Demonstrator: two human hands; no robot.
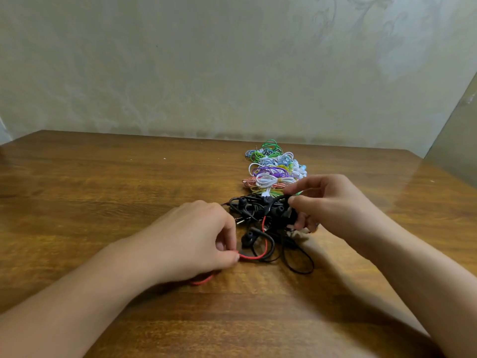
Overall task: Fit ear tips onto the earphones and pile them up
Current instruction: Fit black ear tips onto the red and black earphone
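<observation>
A tangle of black earphones (254, 209) lies in the middle of the wooden table (103, 182). A thin red cable (254, 257) runs through it. My left hand (196, 239) pinches that red cable between thumb and forefinger at the tangle's left side. My right hand (325, 202) grips a black earphone (282, 215) at the tangle's right side, lifted slightly. One black earbud with an ear hook (249, 239) lies loose between my hands. Behind the black tangle sits a pile of coloured coiled earphones (275, 169), white, purple, green, pink and blue.
The table's far edge meets a pale patterned wall (232, 60). A sheet of glass or clear plastic (454, 140) leans at the right. A loose black cable loop (300, 259) lies close to my right forearm.
</observation>
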